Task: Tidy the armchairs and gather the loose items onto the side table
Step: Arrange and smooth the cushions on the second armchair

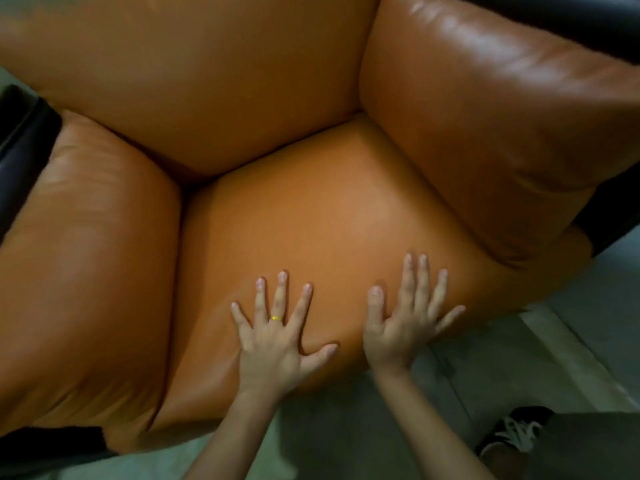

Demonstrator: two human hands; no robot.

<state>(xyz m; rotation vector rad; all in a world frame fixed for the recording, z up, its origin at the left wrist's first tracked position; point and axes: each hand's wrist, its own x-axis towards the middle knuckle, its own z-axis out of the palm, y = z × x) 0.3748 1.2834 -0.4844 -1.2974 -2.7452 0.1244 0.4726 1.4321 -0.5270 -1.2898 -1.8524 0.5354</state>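
Observation:
An orange leather armchair fills the view, with its seat cushion (332, 216) in the middle, a back cushion (194, 81) above and padded arms at left (86, 237) and right (485, 116). My left hand (277, 337) lies flat on the front of the seat cushion, fingers spread, a yellow ring on one finger. My right hand (405, 323) presses flat beside it near the cushion's front right edge, fingers apart. Neither hand holds anything. No loose items show on the seat.
The chair's dark frame (24, 140) shows at the left edge and the upper right corner. Pale green-grey floor (519, 358) lies in front of the chair. My foot in a black shoe with white laces (516, 431) stands at the lower right.

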